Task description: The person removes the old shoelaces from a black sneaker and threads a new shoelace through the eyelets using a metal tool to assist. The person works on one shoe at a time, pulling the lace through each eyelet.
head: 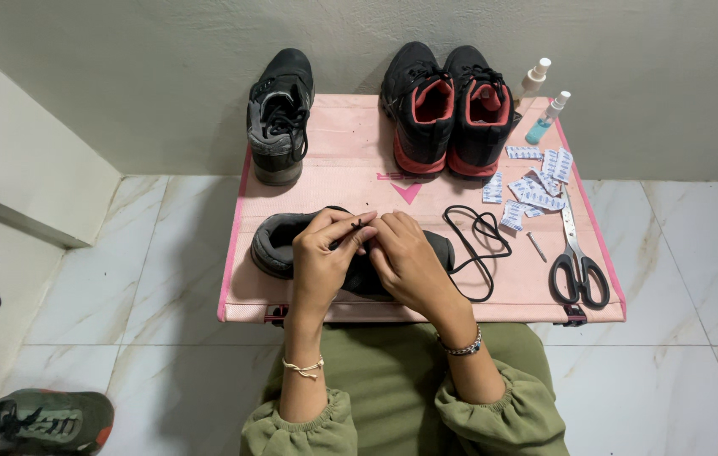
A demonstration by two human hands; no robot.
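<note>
Both hands meet over the dark shoe (279, 245) lying on its side at the near edge of the pink table (342, 152). The left hand (321, 262) has its fingertips pinched tight on the black lace end (357, 225); the right hand (405, 257) is curled closed just beside it, fingers touching the same lace tip, though how much of it that hand grips can't be made out. The shoe sits mostly hidden beneath the two hands.

Right of the shoe, a loose black lace (477, 245) lies coiled on the table, trailing back toward it. My read: a tug could drag that coil off the near edge, or snag it. Farther right lie a small nail-like pin (537, 247) and the scissors (577, 262), close enough that a sliding lace might catch them. Beyond the shoe, a single dark shoe (279, 118) and a black-and-red pair (452, 105) stand at the wall, with white packets (536, 190) and two spray bottles (540, 105) to their right. The pinch looks small, so the tip could slip.
</note>
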